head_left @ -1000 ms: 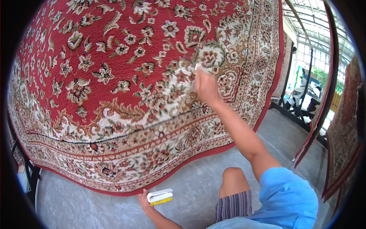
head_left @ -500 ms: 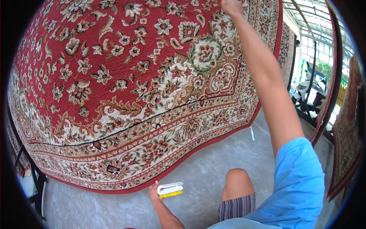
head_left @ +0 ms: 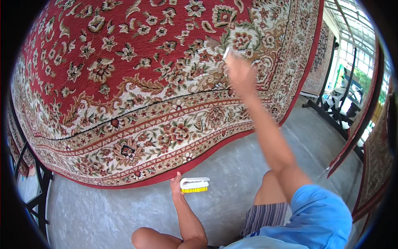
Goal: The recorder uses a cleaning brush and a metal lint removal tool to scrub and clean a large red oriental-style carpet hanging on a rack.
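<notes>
A large red floral carpet (head_left: 137, 66) hangs in front of me, with a patterned border and a plain red lower edge. My right hand (head_left: 241, 74), smeared by motion, is over its lower right corner area. A small white edge (head_left: 226, 52) shows at the fingers; I cannot make out what it belongs to. My left hand (head_left: 176, 183) is low, at the carpet's bottom edge. Against that hand is a white scrub brush (head_left: 195, 183) with yellow bristles pointing down. The fingers are closed at the brush's left end, partly hidden.
Grey concrete floor (head_left: 103, 211) lies below the carpet. Black metal frames (head_left: 39, 191) stand at the left, and more hanging carpets (head_left: 375, 153) at the right. Beyond the right side a motorbike (head_left: 335, 96) is parked near a bright opening. My bent knees are below.
My right hand has come down from the top of the view to the carpet's corner pattern. The view has shifted; my left hand and the scrub brush appear slightly higher and farther right.
</notes>
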`<state>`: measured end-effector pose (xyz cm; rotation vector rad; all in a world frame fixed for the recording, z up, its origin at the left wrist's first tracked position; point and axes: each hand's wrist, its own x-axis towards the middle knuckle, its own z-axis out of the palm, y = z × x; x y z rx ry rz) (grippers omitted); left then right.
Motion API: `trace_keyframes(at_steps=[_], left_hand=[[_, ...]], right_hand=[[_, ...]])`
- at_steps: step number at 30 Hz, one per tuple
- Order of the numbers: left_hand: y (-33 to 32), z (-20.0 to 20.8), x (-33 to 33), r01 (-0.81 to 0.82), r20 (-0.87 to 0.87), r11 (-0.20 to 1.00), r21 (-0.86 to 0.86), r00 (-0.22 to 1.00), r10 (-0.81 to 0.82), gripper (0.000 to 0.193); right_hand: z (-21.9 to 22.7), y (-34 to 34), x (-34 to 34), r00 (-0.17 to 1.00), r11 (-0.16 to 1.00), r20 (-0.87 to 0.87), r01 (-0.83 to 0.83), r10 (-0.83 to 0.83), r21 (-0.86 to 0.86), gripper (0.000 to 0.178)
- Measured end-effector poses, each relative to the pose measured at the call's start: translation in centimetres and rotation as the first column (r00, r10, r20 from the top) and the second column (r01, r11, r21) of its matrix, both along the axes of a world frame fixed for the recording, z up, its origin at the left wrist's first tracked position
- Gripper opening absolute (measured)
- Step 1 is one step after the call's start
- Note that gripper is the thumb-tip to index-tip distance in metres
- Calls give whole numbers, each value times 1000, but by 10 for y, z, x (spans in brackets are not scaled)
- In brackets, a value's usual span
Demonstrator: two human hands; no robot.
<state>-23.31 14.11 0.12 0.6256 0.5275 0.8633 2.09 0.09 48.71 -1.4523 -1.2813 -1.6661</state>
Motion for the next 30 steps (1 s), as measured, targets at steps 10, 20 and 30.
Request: trace_keyframes(at_steps=[10,20,30], left_hand=[[37,-16,24,-196,61,977,-86,978,201,39],[0,1,10,-97,57,995,-20,994,98,33],[17,7,-25,-271,17,960,-71,962,273,31]], right_hand=[[199,93,88,996,946,3,84,-89,312,29],[-175,23,-74,723,865,-551,-502,417,-5,32],[214,75,-20,900,983,-423,-34,109,179,36]])
